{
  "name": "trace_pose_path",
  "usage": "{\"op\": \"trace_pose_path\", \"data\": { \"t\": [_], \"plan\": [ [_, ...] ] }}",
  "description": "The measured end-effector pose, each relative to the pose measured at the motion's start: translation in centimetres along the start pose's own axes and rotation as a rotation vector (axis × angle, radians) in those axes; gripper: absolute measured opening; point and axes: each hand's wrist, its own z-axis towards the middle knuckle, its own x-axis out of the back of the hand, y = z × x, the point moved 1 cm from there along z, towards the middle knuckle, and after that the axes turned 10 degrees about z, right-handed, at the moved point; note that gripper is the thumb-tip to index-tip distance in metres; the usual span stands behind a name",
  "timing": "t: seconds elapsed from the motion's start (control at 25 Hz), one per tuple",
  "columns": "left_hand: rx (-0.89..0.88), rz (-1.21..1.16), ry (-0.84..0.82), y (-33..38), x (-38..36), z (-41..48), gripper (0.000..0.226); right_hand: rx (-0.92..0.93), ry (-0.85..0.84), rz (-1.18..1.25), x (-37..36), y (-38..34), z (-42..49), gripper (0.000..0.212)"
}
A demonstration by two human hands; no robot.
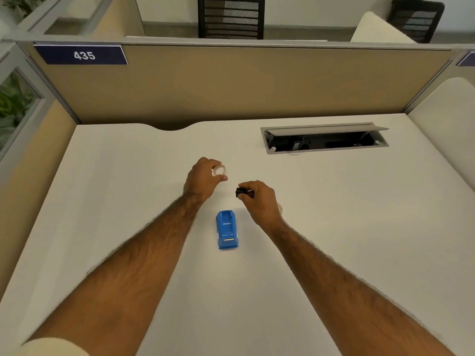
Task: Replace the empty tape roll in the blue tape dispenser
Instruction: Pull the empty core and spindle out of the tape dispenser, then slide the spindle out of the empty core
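The blue tape dispenser (226,233) lies on the white desk (128,201), its roll bay open and empty. My left hand (203,179) is above and beyond it, fingers closed on a small clear tape roll (219,170). My right hand (258,201) is a little right of the dispenser's far end and pinches a small black spindle piece (241,192). A pale ring (280,208) peeks out from behind my right wrist, mostly hidden.
An open cable tray (325,141) is set into the desk at the back right. A tan partition (231,83) with the sign 435 (84,55) closes the far side. Panels border the left and right edges.
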Motion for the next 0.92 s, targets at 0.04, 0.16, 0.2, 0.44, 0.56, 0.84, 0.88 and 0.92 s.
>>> {"op": "trace_pose_path", "data": {
  "t": [0.04, 0.16, 0.2, 0.44, 0.56, 0.84, 0.88, 0.92],
  "plan": [
    [-0.022, 0.068, -0.008, -0.2, -0.4, 1.0, 0.055, 0.001, -0.002, -0.008, 0.1, 0.1, 0.3, 0.025],
    [-0.061, 0.217, -0.026, -0.6, -1.7, 3.2, 0.055, 0.014, -0.016, -0.024, 0.1, 0.5, 1.1, 0.024],
    [-0.07, 0.265, -0.031, -0.7, -2.0, 3.8, 0.055, 0.017, -0.021, -0.029, 0.0, 0.6, 1.3, 0.024],
    [-0.171, 0.466, -0.095, -1.7, -3.5, 6.5, 0.06, 0.05, -0.027, -0.031, -0.4, 1.1, 1.5, 0.02],
    [-0.181, 0.485, -0.097, -2.0, -4.0, 6.6, 0.064, 0.063, -0.029, -0.025, -0.5, 1.3, 1.3, 0.018],
    [-0.063, 0.127, -0.108, -3.2, -2.0, 3.1, 0.061, 0.024, -0.039, 0.027, -0.2, 0.7, 1.1, 0.023],
    [-0.031, 0.0, -0.06, -3.1, -1.4, 2.0, 0.055, 0.02, -0.036, 0.038, -0.2, 0.5, 1.0, 0.023],
    [0.002, -0.108, -0.014, -3.0, -0.9, 0.9, 0.048, 0.019, -0.034, 0.047, -0.3, 0.3, 0.8, 0.021]
  ]
}}
